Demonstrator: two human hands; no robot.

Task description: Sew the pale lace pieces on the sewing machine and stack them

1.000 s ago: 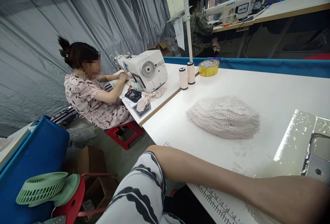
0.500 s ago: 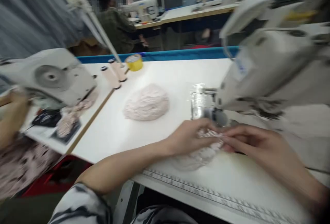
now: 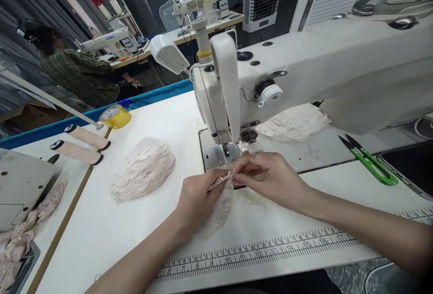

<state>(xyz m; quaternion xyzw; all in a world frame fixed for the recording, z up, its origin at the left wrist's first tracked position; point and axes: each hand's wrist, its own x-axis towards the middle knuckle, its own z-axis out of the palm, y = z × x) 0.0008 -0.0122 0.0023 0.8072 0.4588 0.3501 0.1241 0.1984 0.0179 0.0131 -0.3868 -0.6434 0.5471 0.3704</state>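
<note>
A small piece of pale pink lace point(image 3: 221, 208) is pinched between both hands, just in front of the needle plate point(image 3: 213, 155) of a white sewing machine point(image 3: 216, 91). My left hand point(image 3: 199, 197) grips its folded upper edge, and the rest drapes below the fingers. With thumb and fingertips pressed together, my right hand point(image 3: 267, 174) meets the same edge beside the left fingertips. The machine's needle and presser foot point(image 3: 226, 149) stand right behind the hands. A heap of matching lace pieces point(image 3: 145, 167) lies to the left.
More lace point(image 3: 294, 122) rests behind the machine head. Green thread snips point(image 3: 372, 161) and a dark phone point(image 3: 411, 163) lie at right. Two thread cones point(image 3: 81, 147) and yellow tape point(image 3: 115, 116) are at left. A ruler strip point(image 3: 257, 253) runs along the front edge. A person point(image 3: 74, 68) sits beyond.
My view has swung to the right, so the sewing machine and snips now show clearly. Both hands still hold the lace edge, close together before the needle.
</note>
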